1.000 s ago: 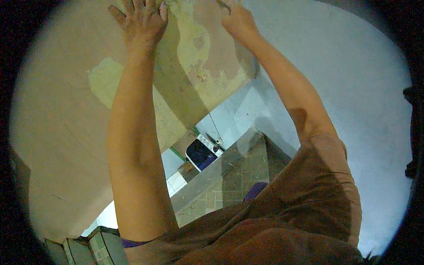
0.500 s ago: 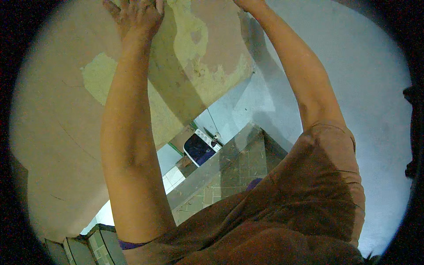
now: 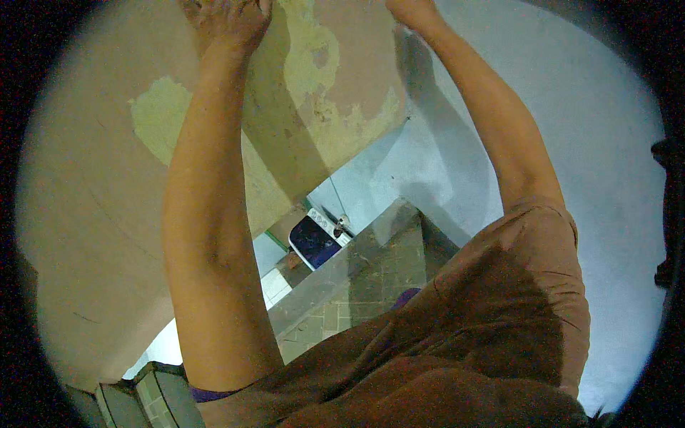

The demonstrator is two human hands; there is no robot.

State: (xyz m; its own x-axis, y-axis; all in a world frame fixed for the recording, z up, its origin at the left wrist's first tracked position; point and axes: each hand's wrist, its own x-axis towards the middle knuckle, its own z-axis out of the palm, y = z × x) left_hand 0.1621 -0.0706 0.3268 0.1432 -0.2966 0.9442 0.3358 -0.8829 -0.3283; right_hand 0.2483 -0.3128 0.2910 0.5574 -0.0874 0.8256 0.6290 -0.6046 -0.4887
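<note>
At the top edge, my left hand (image 3: pixel 232 27) lies against the beige wall (image 3: pixel 93 164) with its back facing me. The bases of its fingers look spread, while the tips are cut off by the frame. My right hand (image 3: pixel 416 13) is raised farther right, near where the beige surface meets the bluish-white wall (image 3: pixel 578 121). Its fingers are out of the picture, so what it may hold is hidden. Both arms reach upward, and their shadows fall on the walls. Patches of bare yellowish plaster (image 3: pixel 160 114) show around my left forearm.
Far below, a white washing machine with a dark lid (image 3: pixel 315 242) stands beyond a grey ledge (image 3: pixel 371 239). Brown-grey tiles (image 3: pixel 389 274) cover the surface below me. Tiled steps (image 3: pixel 153 396) descend at the lower left.
Both hands appear slightly farther right, and my left hand's outer finger shows less. The view has shifted a little, with the washing machine now slightly farther left. No grasp or release is visible.
</note>
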